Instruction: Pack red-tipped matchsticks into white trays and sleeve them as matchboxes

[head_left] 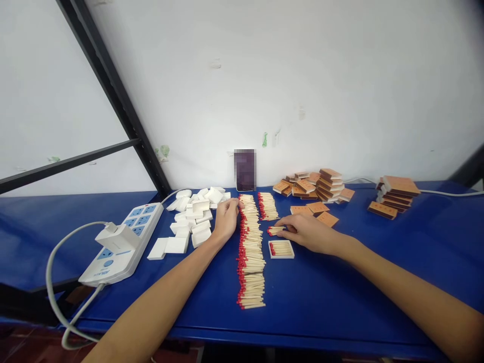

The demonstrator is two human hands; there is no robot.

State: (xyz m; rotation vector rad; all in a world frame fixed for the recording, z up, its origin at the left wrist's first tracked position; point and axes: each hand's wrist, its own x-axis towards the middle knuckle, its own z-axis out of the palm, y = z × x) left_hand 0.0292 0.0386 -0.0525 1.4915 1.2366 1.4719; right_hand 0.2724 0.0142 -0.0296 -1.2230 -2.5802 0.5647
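Observation:
My right hand pinches a small bunch of matches with red heads to the left. Just below it lies a white matchbox tray holding several matches. My left hand rests by the upper end of a long row of matches, its fingers curled together at the row's left edge. Whether anything is between those fingertips is hidden. Between the hands, a shorter group of matches lies right of the long row. A heap of white matchbox trays sits left of my left hand.
Orange-brown matchbox sleeves are piled at the back right, with another stack farther right. A phone-like dark panel leans against the wall. On the left a white power strip has a charger plugged in and looping cables.

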